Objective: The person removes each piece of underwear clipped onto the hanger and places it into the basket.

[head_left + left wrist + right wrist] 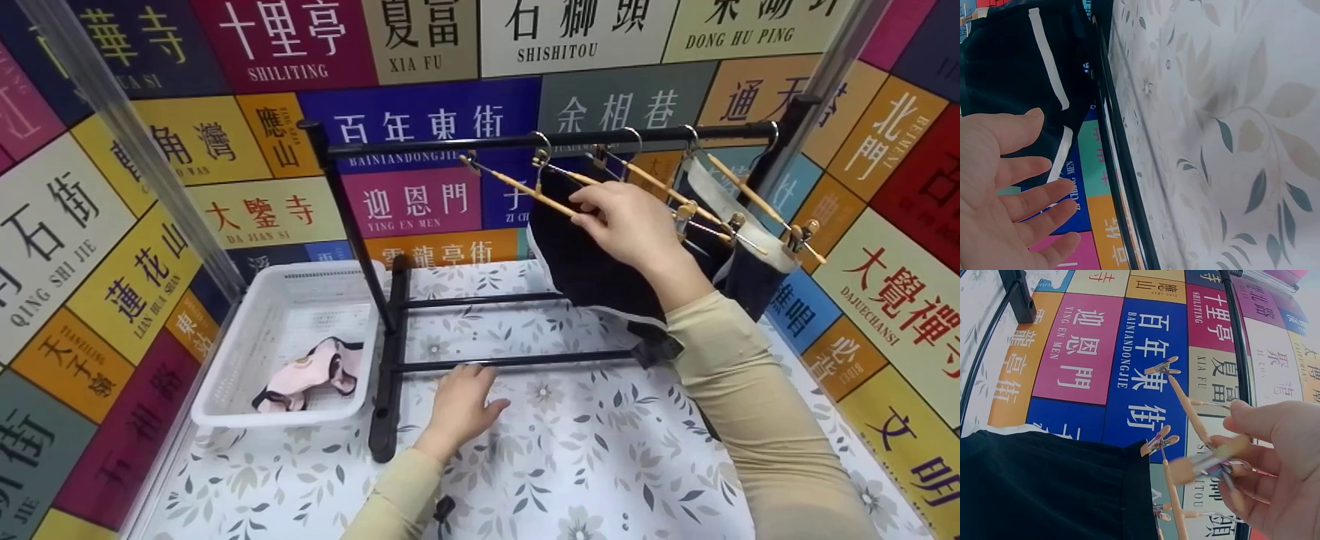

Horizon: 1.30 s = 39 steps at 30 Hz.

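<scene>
My right hand (630, 221) is at the rack's top bar, its thumb and fingers pinching a wooden clip hanger (517, 184). In the right wrist view this hanger (1186, 402) carries no garment, and one clip near my right hand (1275, 461) is blurred. Right behind it, a black garment with white edging (592, 247) hangs from another clip hanger (1172, 495). Down by the rack's lower front bar, my left hand (463, 405) holds nothing. Its fingers (1044, 199) spread loosely in the left wrist view, with a dark, white-striped garment (1010, 62) beyond them.
The black rack (450, 148) stands on a floral-patterned cloth (547, 420). More clip hangers with dark garments, one with a pale waistband (739, 199), hang on the right. To the left is a white plastic basket (217, 375) holding a pink garment with black trim (319, 371).
</scene>
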{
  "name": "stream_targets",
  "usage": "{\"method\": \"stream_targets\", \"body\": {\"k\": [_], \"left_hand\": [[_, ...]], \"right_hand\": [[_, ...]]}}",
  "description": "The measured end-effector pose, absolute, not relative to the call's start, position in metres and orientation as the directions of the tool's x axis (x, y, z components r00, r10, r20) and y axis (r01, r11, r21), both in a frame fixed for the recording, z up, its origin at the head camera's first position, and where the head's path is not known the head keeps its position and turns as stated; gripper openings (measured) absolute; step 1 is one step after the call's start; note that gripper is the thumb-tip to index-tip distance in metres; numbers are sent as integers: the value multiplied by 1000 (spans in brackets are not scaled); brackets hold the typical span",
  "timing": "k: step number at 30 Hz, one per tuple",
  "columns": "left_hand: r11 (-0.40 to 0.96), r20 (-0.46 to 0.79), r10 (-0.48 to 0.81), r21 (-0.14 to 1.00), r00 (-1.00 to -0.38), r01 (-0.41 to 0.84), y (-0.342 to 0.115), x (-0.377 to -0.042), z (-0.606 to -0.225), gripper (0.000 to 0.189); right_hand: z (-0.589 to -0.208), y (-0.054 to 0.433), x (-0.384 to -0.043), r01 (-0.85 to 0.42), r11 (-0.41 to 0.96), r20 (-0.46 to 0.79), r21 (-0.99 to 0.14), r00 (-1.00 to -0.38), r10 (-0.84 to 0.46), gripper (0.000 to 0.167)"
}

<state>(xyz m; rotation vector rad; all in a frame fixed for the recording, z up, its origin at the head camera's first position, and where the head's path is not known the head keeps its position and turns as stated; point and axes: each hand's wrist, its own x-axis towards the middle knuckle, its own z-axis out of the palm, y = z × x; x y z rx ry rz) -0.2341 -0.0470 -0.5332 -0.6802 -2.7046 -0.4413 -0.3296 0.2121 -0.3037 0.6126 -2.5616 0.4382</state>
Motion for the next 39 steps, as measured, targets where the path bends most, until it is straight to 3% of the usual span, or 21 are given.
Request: {"method": "stream_targets", "body": {"k": [10, 18, 39], "left_hand": [[831, 380, 406, 226, -831, 509, -45, -236, -530, 47], [829, 376, 401, 241, -835, 506, -44, -234, -523, 46], [810, 391, 415, 252, -821, 529, -35, -237, -506, 47]], "right_hand": [[-303, 229, -328, -497, 849, 574, -182, -754, -318, 24], [-307, 253, -326, -407, 903, 637, -137, -734, -234, 28], [-320, 280, -327, -226, 964, 526, -142, -842, -120, 34]]}}
